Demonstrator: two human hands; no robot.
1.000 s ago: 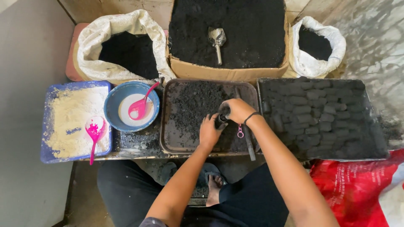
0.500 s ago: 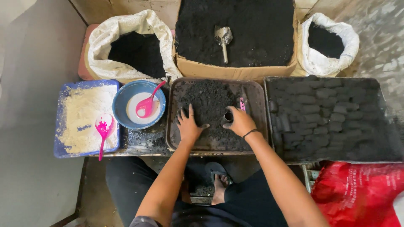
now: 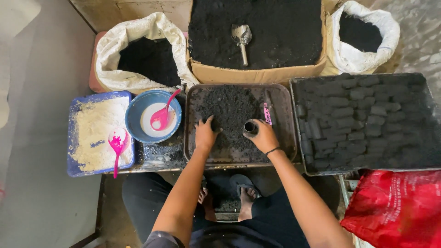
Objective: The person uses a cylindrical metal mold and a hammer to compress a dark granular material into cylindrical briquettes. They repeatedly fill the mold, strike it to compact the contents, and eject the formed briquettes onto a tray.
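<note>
The left hand [image 3: 205, 133] lies spread, grasping nothing, on crumbly black powder [image 3: 228, 110] in a dark rounded tray [image 3: 284, 151]; the right hand [image 3: 263, 134] grips a short black tube [image 3: 250, 127] standing in that powder; beyond, a cardboard box [image 3: 257, 73] holds a metal scoop [image 3: 241, 36].

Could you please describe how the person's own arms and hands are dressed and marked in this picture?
Both arms are bare from the hands up to near the shoulders; only a dark short sleeve shows at the bottom edge. The left hand wears nothing. The right hand has a thin black band around its wrist. Dark powder smudges the fingers of both hands.
</note>
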